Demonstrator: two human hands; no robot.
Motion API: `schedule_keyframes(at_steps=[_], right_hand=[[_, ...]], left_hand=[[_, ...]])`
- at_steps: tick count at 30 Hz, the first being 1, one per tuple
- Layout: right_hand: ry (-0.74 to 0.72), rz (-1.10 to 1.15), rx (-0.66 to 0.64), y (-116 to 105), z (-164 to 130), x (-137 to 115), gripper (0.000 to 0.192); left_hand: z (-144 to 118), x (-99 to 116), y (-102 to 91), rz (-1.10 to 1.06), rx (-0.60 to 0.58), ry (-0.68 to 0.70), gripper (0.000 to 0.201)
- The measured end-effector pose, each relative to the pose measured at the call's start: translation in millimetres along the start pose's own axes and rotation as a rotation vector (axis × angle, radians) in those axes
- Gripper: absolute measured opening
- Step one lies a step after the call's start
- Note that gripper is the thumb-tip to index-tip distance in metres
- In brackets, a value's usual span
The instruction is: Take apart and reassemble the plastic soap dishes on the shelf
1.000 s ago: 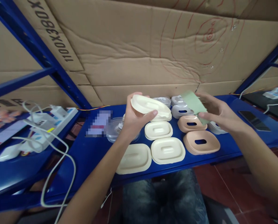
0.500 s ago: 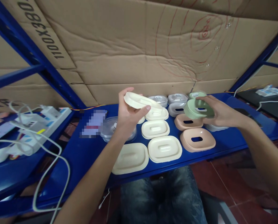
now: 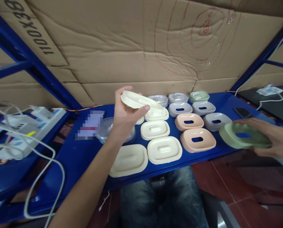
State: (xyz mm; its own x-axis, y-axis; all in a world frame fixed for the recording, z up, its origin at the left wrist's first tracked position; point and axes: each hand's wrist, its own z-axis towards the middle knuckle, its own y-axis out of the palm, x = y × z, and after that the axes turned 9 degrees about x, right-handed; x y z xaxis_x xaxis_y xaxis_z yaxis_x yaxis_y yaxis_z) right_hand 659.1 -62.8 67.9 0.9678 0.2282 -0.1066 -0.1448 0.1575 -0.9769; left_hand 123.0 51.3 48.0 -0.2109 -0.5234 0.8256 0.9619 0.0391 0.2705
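My left hand [image 3: 124, 122] grips a cream oval plastic tray [image 3: 133, 98] by its side, tilted above the shelf, with the thumb across its near edge. At the shelf's right front, my right hand [image 3: 276, 139] holds a green oval soap-dish-like piece with a slot in its base [image 3: 227, 138]; motion blurs the fingers. Below my left hand lie several more cream trays, among them a front one [image 3: 165, 150]. Nearest the green piece are a grey slotted dish [image 3: 208, 123] and a peach slotted dish [image 3: 186, 143]. Another peach dish [image 3: 179, 122] sits behind.
The blue shelf [image 3: 70, 158] also bears clear-topped containers [image 3: 178, 97] at the back, a round clear plastic container [image 3: 102, 134], a blurred-screen phone [image 3: 90, 125] and a dark phone [image 3: 243, 112]. Left of it are a power strip [image 3: 53, 115] and a looping white cable [image 3: 62, 172]. Cardboard [image 3: 117, 63] stands behind.
My right hand has carried the green dish to the right and nearer the front edge, uncovering the grey dishes. My left hand still holds the cream tray. The view has shifted slightly.
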Motion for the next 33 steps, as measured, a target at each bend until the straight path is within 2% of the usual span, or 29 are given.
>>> schedule_keyframes(at_steps=[3, 6, 9, 14, 21, 25, 28, 33], right_hand=[[-0.071, -0.016, -0.094, 24, -22, 10, 0.097], [-0.107, -0.019, -0.070, 45, -21, 7, 0.094], [-0.152, 0.013, -0.025, 56, -12, -4, 0.085], [-0.117, 0.012, 0.080, 64, -6, -16, 0.067], [-0.107, 0.001, 0.111, 72, -9, -9, 0.062], [-0.103, -0.016, 0.148, 63, -12, -8, 0.066], [-0.105, -0.022, 0.215, 45, -7, -31, 0.062], [-0.184, 0.100, 0.325, 17, 25, -120, 0.056]], left_hand=[[-2, -1, 0.7, 0.010, -0.021, -0.014, 0.083], [-3, -4, 1.2, 0.029, -0.037, -0.033, 0.082], [-3, -6, 0.1, 0.042, -0.040, -0.035, 0.083], [-2, -4, -1.9, 0.047, -0.049, -0.030, 0.084], [-3, -1, 0.3, 0.045, -0.051, -0.029, 0.085], [-4, -1, 1.1, 0.061, -0.050, -0.038, 0.084], [-4, -1, 1.3, 0.043, -0.071, -0.025, 0.082], [-6, 2, 1.8, 0.012, -0.196, -0.007, 0.082]])
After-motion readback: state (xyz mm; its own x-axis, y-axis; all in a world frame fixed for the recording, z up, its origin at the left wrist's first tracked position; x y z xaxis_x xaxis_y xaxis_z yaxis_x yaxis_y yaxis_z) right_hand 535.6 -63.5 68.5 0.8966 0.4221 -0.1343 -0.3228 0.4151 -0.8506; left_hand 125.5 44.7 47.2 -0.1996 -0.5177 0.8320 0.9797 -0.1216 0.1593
